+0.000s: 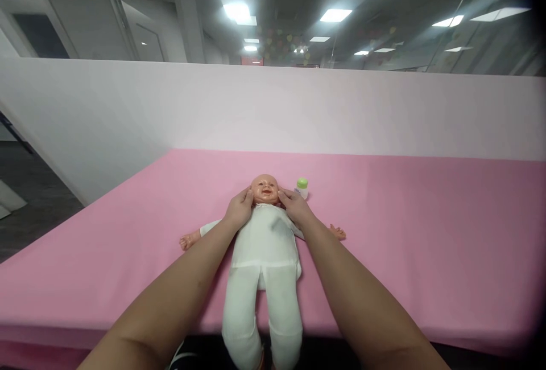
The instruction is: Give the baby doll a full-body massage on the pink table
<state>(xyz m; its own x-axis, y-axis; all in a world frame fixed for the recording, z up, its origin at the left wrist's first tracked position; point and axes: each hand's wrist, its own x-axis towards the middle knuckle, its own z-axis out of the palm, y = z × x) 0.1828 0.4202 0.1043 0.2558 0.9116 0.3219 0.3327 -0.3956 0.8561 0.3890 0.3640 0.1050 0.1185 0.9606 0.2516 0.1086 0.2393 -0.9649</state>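
Nearest us, the doll's (264, 245) two white-trousered legs hang over the near edge of the pink table (426, 233); we take the doll as the landmark throughout. It lies on its back, lengthwise along our line of sight, head away from us, arms spread to either side with small bare hands showing beyond the sleeves. It wears a white one-piece suit, faintly shadowed grey on the chest; its head is bald, peach-coloured plastic.

Both our forearms run up along the doll's flanks. Our left hand (239, 209) is cupped against the left side of the doll's head, fingers curled partly closed about the cheek; our right hand (294, 206) mirrors it on the other side, fingers likewise half-curled and touching the head. Neither hand holds anything else.

To do this hold well, we judge that both palms should press evenly, so that the head stays centred over the trunk and does not roll, with the fingertips kept clear of the face.

Just beyond the doll's head, to its right and near our right hand, stands a small bottle (302, 187) with a green cap. Farther still, a pale partition (170, 108) rises behind the table.
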